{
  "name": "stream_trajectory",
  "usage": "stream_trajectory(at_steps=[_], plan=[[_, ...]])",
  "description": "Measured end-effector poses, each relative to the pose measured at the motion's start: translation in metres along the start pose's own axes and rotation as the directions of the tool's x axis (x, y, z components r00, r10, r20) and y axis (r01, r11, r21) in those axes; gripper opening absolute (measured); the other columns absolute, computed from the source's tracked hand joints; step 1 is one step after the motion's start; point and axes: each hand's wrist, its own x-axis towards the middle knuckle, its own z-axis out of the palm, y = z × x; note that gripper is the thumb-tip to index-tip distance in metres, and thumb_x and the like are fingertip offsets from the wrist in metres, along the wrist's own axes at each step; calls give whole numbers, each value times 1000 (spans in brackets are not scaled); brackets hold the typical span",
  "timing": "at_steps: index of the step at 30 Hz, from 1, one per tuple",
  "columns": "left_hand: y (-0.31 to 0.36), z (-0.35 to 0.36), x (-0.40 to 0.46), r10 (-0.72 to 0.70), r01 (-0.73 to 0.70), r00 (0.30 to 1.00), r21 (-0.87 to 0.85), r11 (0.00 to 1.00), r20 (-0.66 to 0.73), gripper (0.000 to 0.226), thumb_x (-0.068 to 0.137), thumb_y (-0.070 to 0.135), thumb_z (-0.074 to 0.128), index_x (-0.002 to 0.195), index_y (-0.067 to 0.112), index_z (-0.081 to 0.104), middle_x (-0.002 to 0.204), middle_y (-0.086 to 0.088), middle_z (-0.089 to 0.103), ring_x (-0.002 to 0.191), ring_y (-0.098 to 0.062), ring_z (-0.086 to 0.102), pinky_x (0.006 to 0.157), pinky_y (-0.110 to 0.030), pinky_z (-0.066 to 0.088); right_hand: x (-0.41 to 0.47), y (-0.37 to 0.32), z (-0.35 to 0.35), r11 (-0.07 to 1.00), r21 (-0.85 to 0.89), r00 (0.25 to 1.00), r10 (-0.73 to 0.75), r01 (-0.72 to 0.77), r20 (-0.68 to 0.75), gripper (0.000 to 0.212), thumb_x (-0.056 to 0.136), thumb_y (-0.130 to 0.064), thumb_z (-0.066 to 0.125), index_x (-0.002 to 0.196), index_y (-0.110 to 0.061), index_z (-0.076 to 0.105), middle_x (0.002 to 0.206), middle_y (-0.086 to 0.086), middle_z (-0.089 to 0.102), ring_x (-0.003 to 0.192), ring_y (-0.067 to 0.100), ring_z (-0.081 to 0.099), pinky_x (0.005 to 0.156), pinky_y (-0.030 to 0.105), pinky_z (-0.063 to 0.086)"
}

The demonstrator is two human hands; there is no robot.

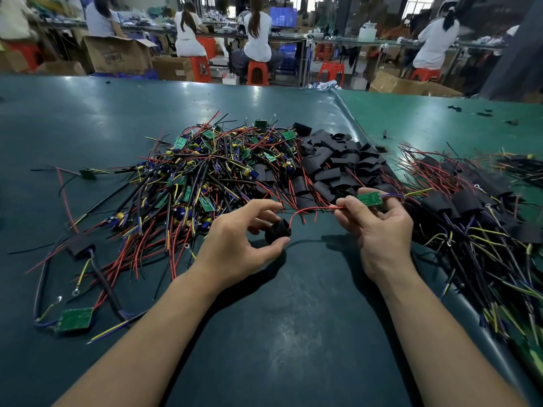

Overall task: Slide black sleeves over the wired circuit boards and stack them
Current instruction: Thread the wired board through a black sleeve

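The left hand (235, 245) pinches a short black tubular sleeve (278, 232) between thumb and curled fingers, its grip closed just enough to keep the tube's mouth rounded and facing right. A thin red wire (305, 210) runs from that mouth across to the right hand (379, 227), whose grip is a tight pinch of thumb and fingertips on the wires just beside a small green rectangular circuit board (370, 198); the board sits at the fingertips, raised above the dark green worktop (279, 333), with purple and yellow leads trailing off its far end.

Beyond the hands lies a loose heap of flat black sleeves (338, 165). Left of that spreads a tangled pile of bare green boards with red, black, yellow and purple wires (205, 177). To the right, a stack of boards already covered in black sleeves (476, 198) rests with wires fanned toward the near edge. One lone green board (75, 318) lies near the left forearm.
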Motion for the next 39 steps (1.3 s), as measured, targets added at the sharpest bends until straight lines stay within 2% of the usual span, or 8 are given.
stream_trajectory(at_steps=[9, 15, 23, 27, 30, 34, 37, 39], plan=[[-3, 0, 1, 27, -25, 996, 23, 999, -84, 51, 74, 16, 85, 119, 10, 63, 98, 2, 71, 88, -12, 70, 81, -39, 58, -6, -4, -1, 990, -125, 995, -54, 64, 81, 25, 86, 5, 70, 100, -12, 59, 79, 14, 75, 74, 27, 74, 64, 29, 59], [-3, 1, 1, 43, -38, 992, 38, 999, -117, 48, 74, 14, 84, 117, 9, 63, 97, 2, 70, 89, -11, 68, 83, -34, 57, -9, -6, 0, 983, -160, 994, -72, 86, 87, 25, 86, 6, 69, 101, -11, 59, 78, 14, 75, 75, 31, 74, 64, 31, 59], [-2, 0, 1, 69, -57, 994, 133, 989, -90, 46, 75, 16, 82, 117, 13, 65, 99, 5, 71, 90, -13, 69, 84, -45, 55, -16, -12, 4, 940, -271, 970, -162, 208, 180, 24, 84, 5, 71, 100, -9, 61, 82, 19, 72, 76, 29, 74, 64, 32, 60], [-3, -1, 1, 120, -96, 987, 207, 974, -106, 46, 73, 13, 84, 116, 12, 66, 101, 5, 71, 93, -12, 67, 84, -46, 53, -17, -11, 6, 922, -296, 962, -197, 248, 191, 24, 85, 6, 70, 98, -11, 61, 81, 14, 71, 75, 26, 74, 63, 32, 60], [-3, 0, 2, 146, -121, 985, 247, 962, -86, 47, 72, 11, 84, 116, 11, 67, 100, 5, 71, 92, -15, 67, 87, -40, 50, -17, -11, 7, 925, -279, 957, -203, 257, 206, 25, 85, 7, 71, 97, -13, 61, 78, 10, 72, 73, 26, 74, 62, 31, 59], [-1, 2, 2, 153, -128, 986, 302, 945, -59, 43, 73, 21, 79, 114, 13, 67, 96, 6, 73, 87, -10, 63, 83, -30, 42, -18, -14, 9, 961, -196, 964, -151, 195, 216, 24, 82, 5, 72, 95, -12, 61, 78, 14, 74, 71, 30, 73, 62, 32, 59], [1, 1, 2, 135, -112, 990, 344, 932, -44, 43, 74, 24, 77, 114, 13, 68, 95, 4, 73, 82, -13, 63, 81, -30, 41, -17, -18, 9, 985, -104, 971, -113, 137, 210, 21, 79, -4, 73, 95, -12, 61, 77, 15, 74, 70, 30, 73, 60, 31, 59], [3, 0, 1, 126, -111, 992, 314, 943, -27, 43, 75, 21, 80, 115, 13, 67, 96, 4, 74, 81, -19, 67, 83, -34, 47, -17, -20, 10, 998, -28, 975, -53, 61, 215, 24, 75, -9, 72, 96, -10, 60, 77, 15, 74, 68, 28, 73, 60, 30, 59]])
